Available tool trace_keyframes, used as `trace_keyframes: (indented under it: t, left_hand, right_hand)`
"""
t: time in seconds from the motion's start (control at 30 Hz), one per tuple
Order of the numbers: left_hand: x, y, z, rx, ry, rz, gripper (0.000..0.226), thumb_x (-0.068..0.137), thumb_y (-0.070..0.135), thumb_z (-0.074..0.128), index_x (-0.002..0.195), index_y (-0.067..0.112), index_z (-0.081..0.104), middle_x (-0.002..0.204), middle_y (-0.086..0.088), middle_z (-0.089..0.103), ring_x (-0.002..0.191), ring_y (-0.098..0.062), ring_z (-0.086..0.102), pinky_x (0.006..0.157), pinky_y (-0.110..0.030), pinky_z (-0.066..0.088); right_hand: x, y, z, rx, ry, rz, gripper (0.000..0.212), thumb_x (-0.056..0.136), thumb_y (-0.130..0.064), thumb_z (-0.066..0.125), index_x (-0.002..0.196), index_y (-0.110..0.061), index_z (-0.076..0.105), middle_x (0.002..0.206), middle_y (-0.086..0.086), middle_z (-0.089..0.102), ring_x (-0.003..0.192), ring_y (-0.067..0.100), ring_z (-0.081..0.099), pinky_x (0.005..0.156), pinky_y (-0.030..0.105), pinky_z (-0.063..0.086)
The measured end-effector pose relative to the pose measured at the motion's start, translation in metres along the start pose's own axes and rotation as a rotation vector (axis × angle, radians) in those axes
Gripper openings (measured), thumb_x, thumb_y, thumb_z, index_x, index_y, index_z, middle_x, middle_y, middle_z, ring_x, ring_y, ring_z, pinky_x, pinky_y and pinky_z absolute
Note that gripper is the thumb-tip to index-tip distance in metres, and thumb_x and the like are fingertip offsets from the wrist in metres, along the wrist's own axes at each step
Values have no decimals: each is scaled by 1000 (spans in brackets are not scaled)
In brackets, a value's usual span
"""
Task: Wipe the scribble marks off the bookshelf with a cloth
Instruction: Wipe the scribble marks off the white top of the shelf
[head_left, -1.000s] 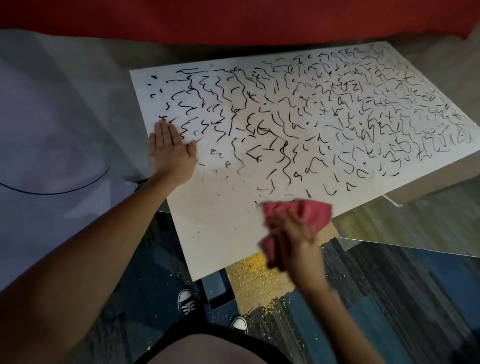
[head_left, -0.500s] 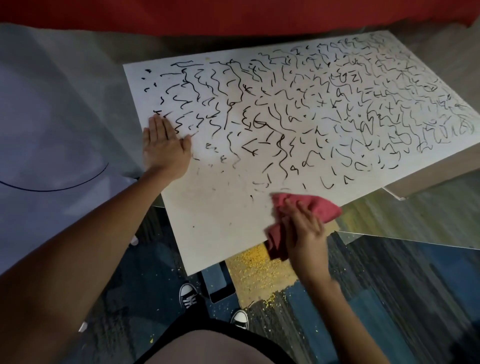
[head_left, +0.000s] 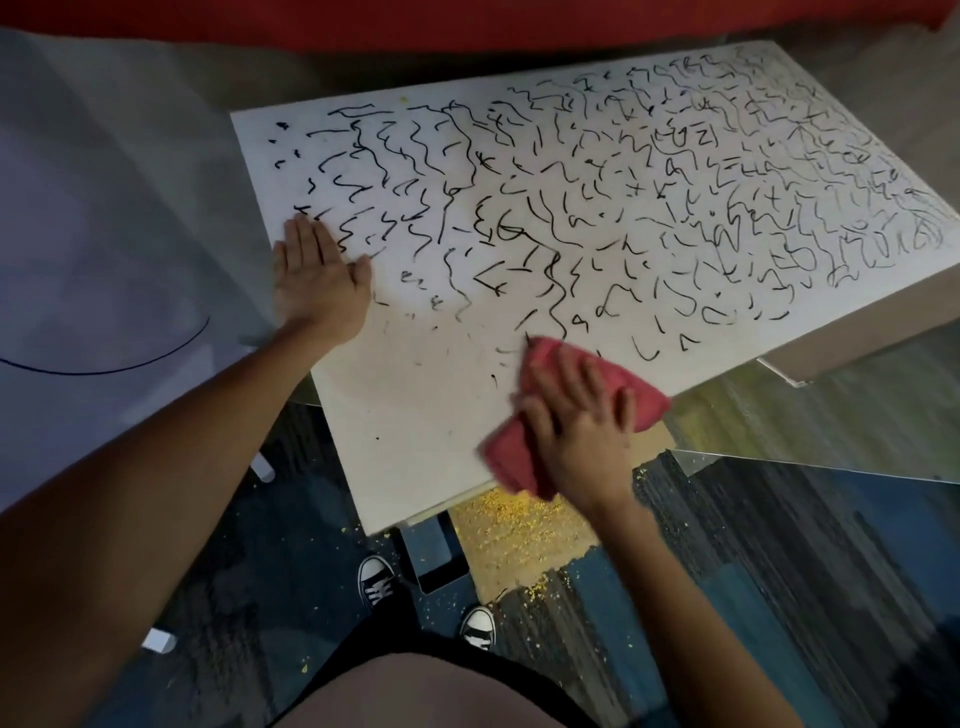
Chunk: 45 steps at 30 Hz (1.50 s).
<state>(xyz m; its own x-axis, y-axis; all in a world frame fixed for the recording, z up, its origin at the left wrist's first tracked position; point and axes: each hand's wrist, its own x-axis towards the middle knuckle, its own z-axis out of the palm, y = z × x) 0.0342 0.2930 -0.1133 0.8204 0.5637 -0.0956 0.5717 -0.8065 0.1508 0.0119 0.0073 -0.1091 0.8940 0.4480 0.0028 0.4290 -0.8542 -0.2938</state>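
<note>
Though black scribble marks (head_left: 623, 208) crowd most of the white bookshelf (head_left: 405, 431), which lies flat with its broad face up, the stretch toward its near left corner is nearly bare, showing only faint smears and a few specks. The marks are short squiggles, hooks and dashes, thickest toward the far and right edges.

The left hand (head_left: 319, 280) rests flat at the left edge, fingers straight and held together, thumb out to the side, palm down on the surface and holding nothing. The right hand (head_left: 576, 431) presses down on a bunched red cloth (head_left: 647, 402) close to the near edge, its fingers spread wide and laid over the fabric. The cloth sits right at the border between the marked and cleared areas and sticks out on both sides of the hand, one fold hanging past the near edge.

Open surface runs far and to the right of the cloth. Below the near edge the floor (head_left: 779, 597) shows scattered yellow crumbs (head_left: 514, 525) and two shoes (head_left: 376, 579).
</note>
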Motion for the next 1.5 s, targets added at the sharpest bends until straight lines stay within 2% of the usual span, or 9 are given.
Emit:
trace_keyframes:
  t: [0.1,0.23,0.37,0.5,0.63,0.87,1.1,1.33,1.5]
  left_hand:
    - [-1,2,0,-2,5,-15,65,103,38,18,149,-5,3,158,-24,-2,147,-31,-4,118,-38,-4]
    - [-1,3,0,-5,17,-13,64,103,37,18,149,-6,3,157,-25,-1,147,-33,-3,119,-40,-3]
    - [-2,1,0,-28,9,-3,65,104,37,19,149,-5,2,158,-24,-3,147,-31,-4,118,-38,-4]
    - [0,-1,1,-46,13,-1,64,104,37,20,150,-5,2,158,-23,-2,147,-31,-4,118,-37,-4]
    - [0,2,1,-44,16,-17,64,104,36,20,149,-5,3,158,-23,-2,147,-31,-4,118,-38,-4]
    - [1,1,3,-69,54,-4,65,104,35,24,149,-8,7,157,-26,2,147,-34,0,118,-39,-2]
    - [0,2,3,-40,31,-15,64,104,37,21,149,-6,6,158,-24,0,147,-32,-2,118,-38,-2]
    - [0,0,1,-39,32,-5,65,104,38,21,150,-5,5,158,-23,0,147,-32,-2,119,-39,-2]
    - [0,-1,2,-37,42,3,64,104,37,22,149,-6,6,158,-24,1,147,-32,-1,118,-38,-2]
  right_hand:
    - [11,1,4,-8,-29,159,65,81,-70,-2,141,-46,6,158,-6,-3,146,23,-9,109,52,-16]
    - [-37,-78,29,-55,79,-211,47,92,-47,33,129,-31,57,141,0,51,137,30,37,108,62,27]
    - [-54,-77,37,57,50,-538,34,89,-35,47,113,-27,70,123,-6,65,121,21,55,106,44,34]
    - [-3,26,0,257,52,-101,18,87,-13,59,98,-16,73,101,3,72,91,23,69,84,50,56]
    - [27,47,-12,134,274,149,39,98,-20,39,133,-11,54,137,6,54,131,28,47,108,57,34]
    - [-39,-40,30,129,109,-362,36,91,-21,44,123,-20,60,131,0,59,126,23,53,107,50,38]
    - [20,32,-1,165,264,89,38,97,-17,37,130,-11,56,137,2,52,129,30,48,109,56,34]
    - [-32,-29,27,127,211,-322,33,99,-27,41,114,-17,68,125,2,64,124,25,54,108,51,37]
    - [10,57,-2,195,289,125,46,98,-36,31,130,-13,55,135,2,54,134,27,44,116,50,21]
